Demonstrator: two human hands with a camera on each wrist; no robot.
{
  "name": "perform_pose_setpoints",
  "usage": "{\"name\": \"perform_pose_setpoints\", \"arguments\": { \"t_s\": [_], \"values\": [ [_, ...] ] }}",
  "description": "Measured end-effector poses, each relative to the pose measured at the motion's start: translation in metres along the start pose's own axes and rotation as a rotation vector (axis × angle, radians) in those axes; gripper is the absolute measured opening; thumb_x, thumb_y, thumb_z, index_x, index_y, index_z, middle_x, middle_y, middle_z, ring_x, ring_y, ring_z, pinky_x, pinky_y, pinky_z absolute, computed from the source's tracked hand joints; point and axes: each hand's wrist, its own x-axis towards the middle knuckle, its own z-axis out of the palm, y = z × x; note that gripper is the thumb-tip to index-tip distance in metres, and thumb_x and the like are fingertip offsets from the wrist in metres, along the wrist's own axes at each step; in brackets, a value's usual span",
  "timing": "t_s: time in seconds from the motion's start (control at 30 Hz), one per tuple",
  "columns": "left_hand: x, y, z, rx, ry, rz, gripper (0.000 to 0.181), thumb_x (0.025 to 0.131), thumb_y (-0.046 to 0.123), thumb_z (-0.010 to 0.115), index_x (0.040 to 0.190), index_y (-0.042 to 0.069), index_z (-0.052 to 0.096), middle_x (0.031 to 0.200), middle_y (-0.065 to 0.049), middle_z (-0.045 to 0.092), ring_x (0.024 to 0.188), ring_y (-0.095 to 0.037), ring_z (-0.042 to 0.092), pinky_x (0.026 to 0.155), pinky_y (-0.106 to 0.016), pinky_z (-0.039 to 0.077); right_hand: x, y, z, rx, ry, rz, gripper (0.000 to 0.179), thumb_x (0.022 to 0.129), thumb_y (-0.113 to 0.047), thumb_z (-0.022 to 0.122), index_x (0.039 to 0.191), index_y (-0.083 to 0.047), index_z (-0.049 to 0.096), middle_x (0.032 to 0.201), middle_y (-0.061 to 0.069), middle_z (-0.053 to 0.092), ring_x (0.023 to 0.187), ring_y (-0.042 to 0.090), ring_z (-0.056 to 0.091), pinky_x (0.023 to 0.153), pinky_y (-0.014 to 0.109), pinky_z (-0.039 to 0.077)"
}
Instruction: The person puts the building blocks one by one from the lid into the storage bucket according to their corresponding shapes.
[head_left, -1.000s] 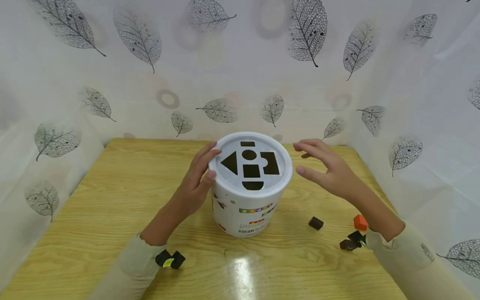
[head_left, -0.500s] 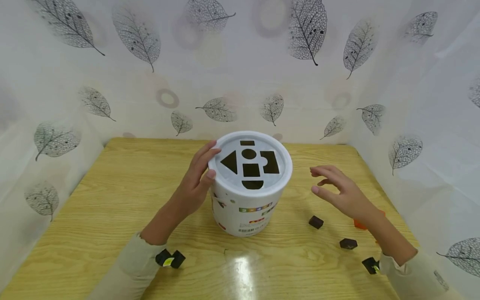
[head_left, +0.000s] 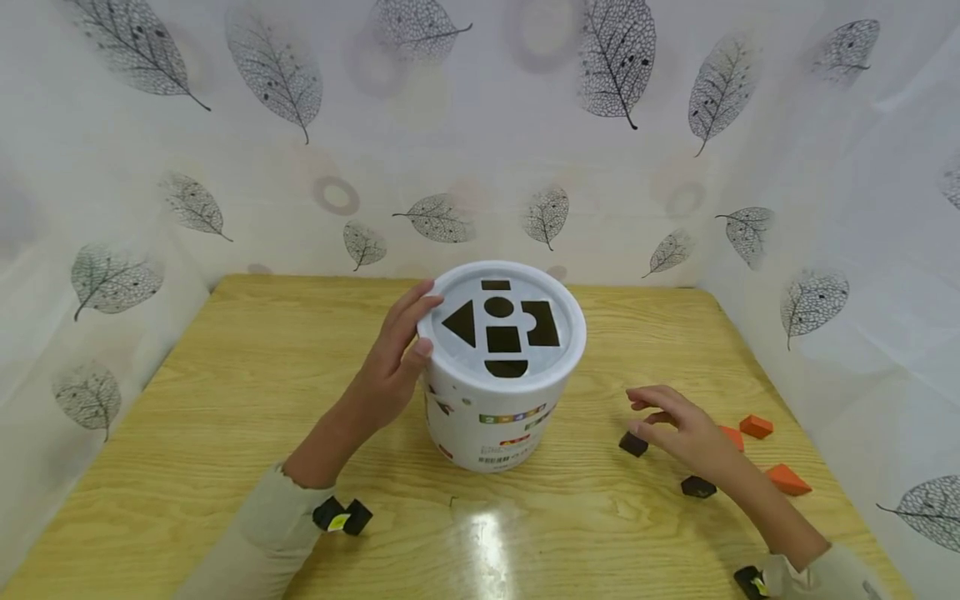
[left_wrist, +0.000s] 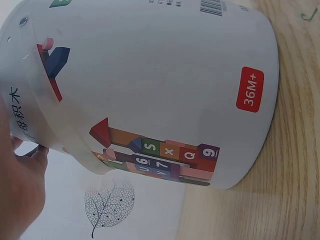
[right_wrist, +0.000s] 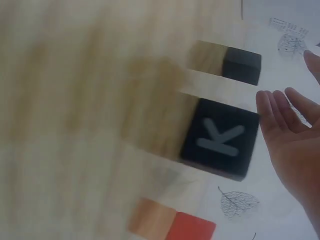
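Note:
A white cylindrical bucket [head_left: 487,433] stands upright, its lid [head_left: 457,358] cut with shaped holes, among them a triangle, a circle and a square. My left hand [head_left: 390,362] rests against the left of the rim, fingers fairly straight and thumb spread toward the front. To the bucket's right, my right hand [head_left: 686,429] hovers with fingers loosely bent and thumb apart. Its thumb tip is just above a small dark block [head_left: 633,444]; whether they touch cannot be told. A second dark block [head_left: 698,487] lies below that hand. In the right wrist view, a black block marked K [right_wrist: 220,140] shows close up.
Several orange blocks, including one small block [head_left: 756,427] and a pointed one [head_left: 787,479], lie right of my right hand. Black wrist mounts sit at both sleeves. Leaf-printed white sheets [head_left: 480,167] close off the wooden table [head_left: 262,375] behind and at the sides.
My right hand has moved from beside the bucket's rim down and to the right, toward the small dark block. More orange blocks are uncovered. Left hand and bucket stay put.

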Motion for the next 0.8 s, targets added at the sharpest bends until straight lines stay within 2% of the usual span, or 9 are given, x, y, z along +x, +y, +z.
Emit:
{"name": "perform_pose_setpoints", "arguments": {
  "t_s": [0.3,0.57,0.8],
  "values": [
    [0.000,0.000,0.000,0.002,0.006,0.007,0.060,0.107,0.053,0.034,0.153,0.015,0.038,0.167,-0.002,0.020,0.154,-0.023,0.020,0.119,-0.053,0.029,-0.012,-0.001,0.006,-0.042,-0.033,0.122,0.047,0.098,-0.026,0.068,0.137,-0.003,0.058,0.130,0.015,0.060,0.112,0.028,0.061,0.085,0.023,0.055],
    [-0.001,0.000,0.000,-0.003,-0.001,0.000,0.059,0.107,0.053,0.034,0.153,0.016,0.037,0.167,-0.001,0.019,0.154,-0.022,0.019,0.118,-0.055,0.031,-0.016,0.007,0.008,-0.024,-0.080,0.225,0.052,0.095,-0.032,0.071,0.137,-0.005,0.058,0.128,0.010,0.062,0.108,0.011,0.060,0.086,0.022,0.055],
    [-0.001,0.000,0.000,-0.012,-0.001,-0.002,0.059,0.107,0.052,0.034,0.153,0.016,0.037,0.167,-0.001,0.018,0.154,-0.023,0.019,0.118,-0.055,0.032,-0.016,0.007,0.008,-0.028,-0.085,0.227,0.046,0.095,-0.029,0.071,0.133,-0.005,0.061,0.122,0.009,0.065,0.104,0.015,0.064,0.083,0.022,0.056]
  ]
}}
